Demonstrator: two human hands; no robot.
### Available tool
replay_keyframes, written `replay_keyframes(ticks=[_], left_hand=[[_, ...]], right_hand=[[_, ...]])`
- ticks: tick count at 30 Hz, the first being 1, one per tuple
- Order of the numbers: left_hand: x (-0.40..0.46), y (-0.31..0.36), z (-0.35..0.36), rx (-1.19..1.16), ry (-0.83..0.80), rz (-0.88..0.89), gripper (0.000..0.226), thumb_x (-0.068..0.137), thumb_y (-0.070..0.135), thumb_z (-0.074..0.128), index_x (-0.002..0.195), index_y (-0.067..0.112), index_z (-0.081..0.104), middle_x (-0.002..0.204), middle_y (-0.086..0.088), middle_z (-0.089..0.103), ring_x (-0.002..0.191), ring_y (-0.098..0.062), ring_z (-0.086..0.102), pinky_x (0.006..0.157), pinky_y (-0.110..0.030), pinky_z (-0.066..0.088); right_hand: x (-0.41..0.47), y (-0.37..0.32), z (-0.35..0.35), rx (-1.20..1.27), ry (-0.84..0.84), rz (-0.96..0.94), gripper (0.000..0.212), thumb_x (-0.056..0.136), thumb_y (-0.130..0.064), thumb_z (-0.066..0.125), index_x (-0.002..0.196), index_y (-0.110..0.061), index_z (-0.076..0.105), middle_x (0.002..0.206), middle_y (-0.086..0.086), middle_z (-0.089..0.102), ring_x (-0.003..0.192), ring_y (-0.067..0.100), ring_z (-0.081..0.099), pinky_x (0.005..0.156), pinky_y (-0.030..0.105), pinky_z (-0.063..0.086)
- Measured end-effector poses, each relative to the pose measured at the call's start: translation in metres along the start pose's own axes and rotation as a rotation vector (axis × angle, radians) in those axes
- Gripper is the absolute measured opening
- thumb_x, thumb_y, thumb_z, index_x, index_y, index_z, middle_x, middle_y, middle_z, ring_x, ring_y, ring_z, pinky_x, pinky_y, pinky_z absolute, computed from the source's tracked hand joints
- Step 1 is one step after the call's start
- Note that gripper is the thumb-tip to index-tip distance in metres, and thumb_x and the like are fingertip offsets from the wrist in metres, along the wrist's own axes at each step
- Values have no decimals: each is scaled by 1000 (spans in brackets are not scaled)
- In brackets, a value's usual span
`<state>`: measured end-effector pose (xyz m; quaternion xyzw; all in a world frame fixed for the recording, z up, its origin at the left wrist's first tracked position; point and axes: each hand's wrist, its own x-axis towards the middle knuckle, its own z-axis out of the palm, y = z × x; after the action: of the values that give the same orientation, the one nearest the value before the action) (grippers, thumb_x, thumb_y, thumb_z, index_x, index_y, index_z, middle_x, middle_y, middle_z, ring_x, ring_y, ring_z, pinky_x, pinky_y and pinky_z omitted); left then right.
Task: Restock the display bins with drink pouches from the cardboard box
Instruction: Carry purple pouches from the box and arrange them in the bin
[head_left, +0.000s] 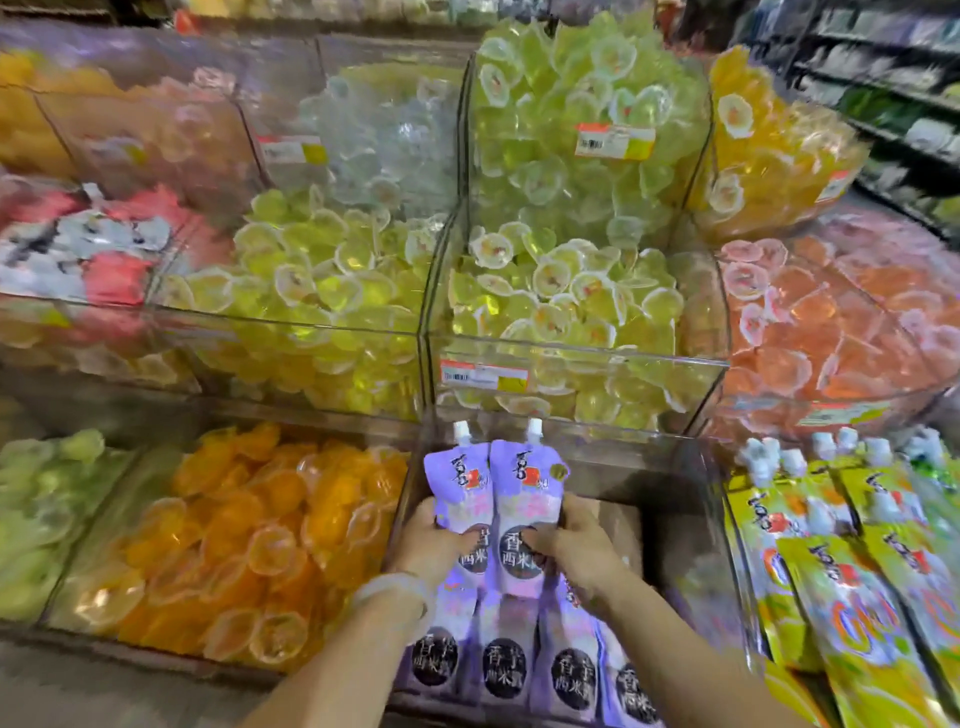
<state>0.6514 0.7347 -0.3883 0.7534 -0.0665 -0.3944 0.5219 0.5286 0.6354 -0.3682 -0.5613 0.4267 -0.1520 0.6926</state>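
Your left hand (435, 543) and right hand (574, 545) each curl round a purple drink pouch (524, 499), held upright over the clear bin's (691, 499) front edge. Likely soft, liquid-heavy, slippery film: grip the lower body, not the spout.

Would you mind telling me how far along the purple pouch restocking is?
Done: a front row of purple pouches already lies in the clear bin. In hand: the left hand and right hand each hold a pouch, side by side, over the bin's middle. Left: the back of the bin behind them looks unfilled. The cardboard box is not in view.
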Motion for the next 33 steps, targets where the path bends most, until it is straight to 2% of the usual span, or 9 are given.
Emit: replay_keyframes(ticks=[3, 6, 9, 12, 19, 22, 24, 28, 33], left_hand=[[-3, 26, 5, -35, 7, -11, 53, 44, 17, 72, 95, 13, 62, 100, -15, 68, 86, -27, 61, 88, -48, 50], [13, 45, 11, -47, 54, -66, 44, 81, -5, 58, 124, -2, 52, 79, -6, 54, 95, -25, 56, 74, -34, 48], [33, 43, 19, -21, 140, -80, 38, 93, -6, 40, 130, -4, 48, 87, -9, 58, 116, -32, 55, 86, -32, 46], [41, 36, 24, 12, 208, -76, 37, 95, -3, 37, 130, -6, 48, 129, -25, 53, 123, -34, 50, 97, -34, 42], [24, 17, 37, 111, 391, 69, 43, 89, 7, 50, 132, 2, 46, 130, -22, 54, 119, -40, 49, 95, -39, 38], [1, 5, 46, 160, 451, 222, 68, 81, 1, 64, 142, 2, 33, 144, -20, 40, 135, -34, 33, 111, -37, 24], [-7, -1, 49, 270, 468, 280, 79, 78, -2, 67, 145, 9, 28, 146, -18, 33, 137, -33, 25, 111, -35, 20], [-9, 0, 45, 487, 361, 268, 87, 81, -4, 59, 150, 27, 16, 149, -12, 18, 133, -34, 28, 99, -34, 34], [-8, 1, 47, 408, 383, 212, 83, 82, -6, 58, 150, 20, 17, 145, -11, 25, 129, -34, 36, 98, -37, 38]], right_hand=[[13, -4, 3, 40, 39, -17, 35, 81, 20, 49, 107, -3, 55, 84, 9, 62, 69, 19, 55, 51, 19, 47], [27, -4, 4, 71, 60, -13, 36, 82, 18, 49, 99, -13, 55, 89, 9, 63, 73, 18, 58, 55, 20, 47], [37, -1, 3, 63, 58, -26, 36, 83, 18, 50, 97, -15, 56, 90, 6, 65, 77, 17, 60, 63, 24, 49], [43, 5, 3, 90, 76, -41, 33, 83, 17, 52, 97, -13, 55, 87, 2, 65, 77, 15, 60, 65, 21, 49], [49, 11, 6, 71, 145, -65, 23, 83, 10, 58, 95, -9, 54, 88, 9, 63, 72, 15, 58, 65, 19, 50], [48, 14, 1, -42, 192, -63, 13, 85, 0, 61, 86, -10, 52, 83, 14, 55, 73, 19, 49, 65, 25, 44], [48, 15, -3, -72, 183, -58, 14, 87, -3, 61, 85, -12, 51, 79, 9, 51, 70, 18, 47, 62, 22, 43], [47, 10, -5, -71, 114, -46, 13, 90, -2, 57, 99, -10, 53, 89, 8, 57, 74, 16, 52, 70, 21, 46], [46, 14, -4, -115, 69, -8, 14, 91, -8, 57, 104, -5, 53, 95, 16, 56, 85, 19, 51, 78, 30, 44]])
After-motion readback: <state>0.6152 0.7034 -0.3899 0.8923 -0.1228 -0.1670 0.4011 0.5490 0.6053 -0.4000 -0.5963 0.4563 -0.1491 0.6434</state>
